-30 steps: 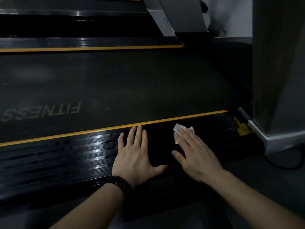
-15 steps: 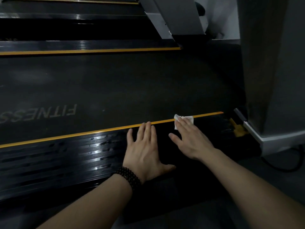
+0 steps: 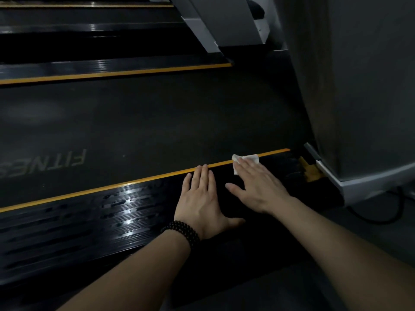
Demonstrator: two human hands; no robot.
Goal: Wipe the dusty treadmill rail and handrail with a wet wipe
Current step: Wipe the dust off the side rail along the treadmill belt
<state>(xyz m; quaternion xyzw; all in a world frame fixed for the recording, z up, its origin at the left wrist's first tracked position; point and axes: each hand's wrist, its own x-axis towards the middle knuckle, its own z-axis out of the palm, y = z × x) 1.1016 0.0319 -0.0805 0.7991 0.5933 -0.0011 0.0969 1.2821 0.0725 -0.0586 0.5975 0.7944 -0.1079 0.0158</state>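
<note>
Both hands are kept flat on the black ribbed side rail (image 3: 94, 221): the left hand (image 3: 202, 200) is spread as a support, and the wet wipe (image 3: 246, 159) is pressed under the straight fingers of the right hand (image 3: 258, 182). Since a second ago the wipe has been pushed forward to the yellow stripe (image 3: 134, 181), so this end of the rail is judged nearly wiped, while the handrail is not seen.

- Hands: two, a left hand (image 3: 199, 198) and a right hand (image 3: 258, 185).
- Wet wipe (image 3: 246, 158): one, white.
- Bead bracelet (image 3: 182, 232): one, dark, on the left wrist.
- Ribbed black side rails with a yellow edge stripe: two, a near rail (image 3: 89, 221) and a far rail (image 3: 112, 67).
- Running belt (image 3: 146, 126): one, bearing one printed word.
- Grey uprights: two, one far (image 3: 224, 21), one near right (image 3: 359, 86).
- Cable (image 3: 381, 217): one, on the floor.
</note>
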